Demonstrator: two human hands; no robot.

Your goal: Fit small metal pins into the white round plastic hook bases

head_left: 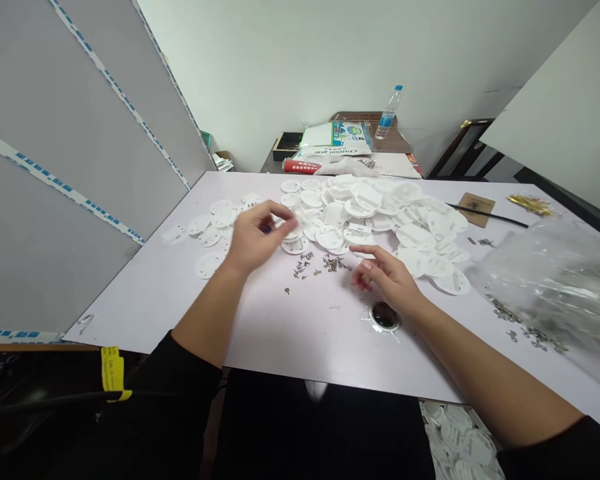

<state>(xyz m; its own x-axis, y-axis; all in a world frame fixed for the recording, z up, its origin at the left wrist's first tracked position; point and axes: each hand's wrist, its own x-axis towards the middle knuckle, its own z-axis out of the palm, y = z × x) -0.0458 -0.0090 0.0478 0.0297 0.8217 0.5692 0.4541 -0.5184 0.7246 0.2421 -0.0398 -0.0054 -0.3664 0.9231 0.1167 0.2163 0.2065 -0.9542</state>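
My left hand hovers over the white table with its fingers pinched together near the left side of a big heap of white round plastic discs; what it pinches is too small to name. My right hand rests on the table with the forefinger stretched toward a scatter of small metal clips and the other fingers curled. Just behind that wrist lies a dark round disc.
A crumpled clear plastic bag with more metal clips beside it lies at the right. A brown card and black rod lie beyond the heap. A side table behind carries a water bottle and packets. Grey panels lean at the left.
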